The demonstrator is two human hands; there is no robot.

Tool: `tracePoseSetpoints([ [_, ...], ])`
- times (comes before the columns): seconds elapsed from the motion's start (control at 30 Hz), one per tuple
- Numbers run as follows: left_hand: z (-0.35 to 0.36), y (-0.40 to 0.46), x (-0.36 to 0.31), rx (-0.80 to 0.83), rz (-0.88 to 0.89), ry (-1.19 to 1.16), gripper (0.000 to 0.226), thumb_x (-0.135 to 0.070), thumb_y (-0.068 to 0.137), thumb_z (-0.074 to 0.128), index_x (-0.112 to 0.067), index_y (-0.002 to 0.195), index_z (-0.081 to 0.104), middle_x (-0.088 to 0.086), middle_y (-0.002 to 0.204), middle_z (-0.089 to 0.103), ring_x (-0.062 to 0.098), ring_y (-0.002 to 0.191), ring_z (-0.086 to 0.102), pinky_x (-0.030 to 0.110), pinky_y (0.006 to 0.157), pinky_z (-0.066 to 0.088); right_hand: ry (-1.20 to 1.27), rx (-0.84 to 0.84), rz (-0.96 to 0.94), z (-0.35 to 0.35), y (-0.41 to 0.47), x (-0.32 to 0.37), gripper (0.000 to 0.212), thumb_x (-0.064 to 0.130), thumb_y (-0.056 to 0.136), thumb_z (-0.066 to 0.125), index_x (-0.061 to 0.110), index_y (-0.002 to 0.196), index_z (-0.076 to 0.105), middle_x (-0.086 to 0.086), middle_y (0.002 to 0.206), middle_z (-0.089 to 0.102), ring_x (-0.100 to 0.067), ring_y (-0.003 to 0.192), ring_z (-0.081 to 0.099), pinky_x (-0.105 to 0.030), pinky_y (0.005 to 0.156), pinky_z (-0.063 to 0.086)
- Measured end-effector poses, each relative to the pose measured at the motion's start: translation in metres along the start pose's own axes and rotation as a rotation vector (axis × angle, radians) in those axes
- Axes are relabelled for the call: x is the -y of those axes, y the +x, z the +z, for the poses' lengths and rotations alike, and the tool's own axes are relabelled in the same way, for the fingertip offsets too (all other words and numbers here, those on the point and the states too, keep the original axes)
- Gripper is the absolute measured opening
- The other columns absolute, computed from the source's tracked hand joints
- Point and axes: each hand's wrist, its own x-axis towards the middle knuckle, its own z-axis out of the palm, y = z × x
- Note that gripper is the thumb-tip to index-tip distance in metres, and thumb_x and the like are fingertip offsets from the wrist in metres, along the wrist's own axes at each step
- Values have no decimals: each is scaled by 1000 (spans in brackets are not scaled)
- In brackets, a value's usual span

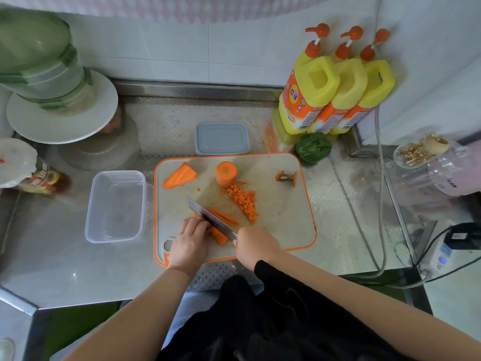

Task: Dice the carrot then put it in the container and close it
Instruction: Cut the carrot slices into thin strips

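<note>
On the board (281, 220), the left hand (188, 243) presses down a carrot piece (220, 237) with curled fingers, and the right hand (256, 244) grips the knife (210, 217) cutting it. Dice (243, 200) lie at the board's middle; the open container (115, 205) stands just left of the board, the lid (222, 138) behind it.

My arms are bare. My left hand (189, 242) and right hand (256, 246) have no gloves or rings. I wear black clothes, with a black band on my right arm.
</note>
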Motion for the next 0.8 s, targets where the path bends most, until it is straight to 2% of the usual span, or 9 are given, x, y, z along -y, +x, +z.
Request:
tracePoseSetpoints([
  [0.17, 1, 1, 0, -27, 23, 10, 23, -11, 87, 49, -2, 90, 70, 6, 104, 58, 24, 98, 52, 39, 72, 56, -30, 12, -11, -10, 2, 8, 21, 16, 100, 45, 6, 113, 58, -12, 103, 63, -30, 93, 61, -33, 68, 41],
  [0.23, 3, 0, 2, -16, 9, 6, 23, -12, 88, 49, -2, 90, 70, 7, 104, 60, 25, 98, 52, 40, 70, 58, -33, 13, -5, -9, 3, 11, 21, 16, 100, 45, 7, 113, 58, -12, 106, 63, -29, 94, 61, -32, 69, 42],
  [0.33, 5, -2, 4, 8, -10, -9, 23, -13, 88, 49, -3, 91, 70, 9, 103, 62, 26, 100, 53, 42, 67, 59, -27, 21, 21, -2, 5, 10, 18, 14, 100, 44, 7, 105, 60, -9, 91, 62, -25, 78, 54, -31, 65, 40],
  [0.4, 4, -1, 4, 17, -15, -14, 23, -13, 88, 49, -3, 91, 70, 9, 103, 62, 26, 100, 53, 42, 66, 58, -23, 20, 35, 3, 6, 9, 16, 9, 97, 44, 6, 99, 60, -6, 81, 57, -26, 77, 55, -31, 65, 42],
  [0.53, 0, 0, 2, 28, -6, -19, 24, -14, 88, 48, -3, 91, 69, 7, 100, 60, 24, 97, 51, 40, 71, 58, -5, 21, 30, 14, 7, 7, 20, 8, 97, 43, 8, 109, 59, -11, 103, 65, -29, 95, 62, -33, 76, 47],
  [0.6, 0, -2, 3, 51, -19, -18, 23, -15, 88, 48, -4, 93, 69, 6, 101, 60, 24, 98, 51, 41, 71, 58, -5, 14, 28, 18, 8, 6, 20, 10, 98, 44, 9, 110, 58, -10, 106, 64, -28, 98, 62, -32, 78, 47],
  [0.7, 1, -4, 4, 82, -47, -14, 24, -16, 88, 48, -5, 95, 68, 7, 103, 61, 25, 101, 51, 44, 64, 58, 23, 27, 30, 18, 16, 2, 15, 15, 99, 45, 10, 102, 59, -7, 90, 62, -27, 86, 61, -31, 69, 46],
  [0.8, 0, -4, 3, 78, -40, -13, 25, -17, 88, 48, -5, 96, 69, 6, 104, 60, 24, 102, 50, 42, 66, 58, 72, 36, 28, 17, 22, -3, 14, 20, 99, 46, 13, 89, 52, -1, 71, 51, -26, 76, 57, -29, 60, 41],
])
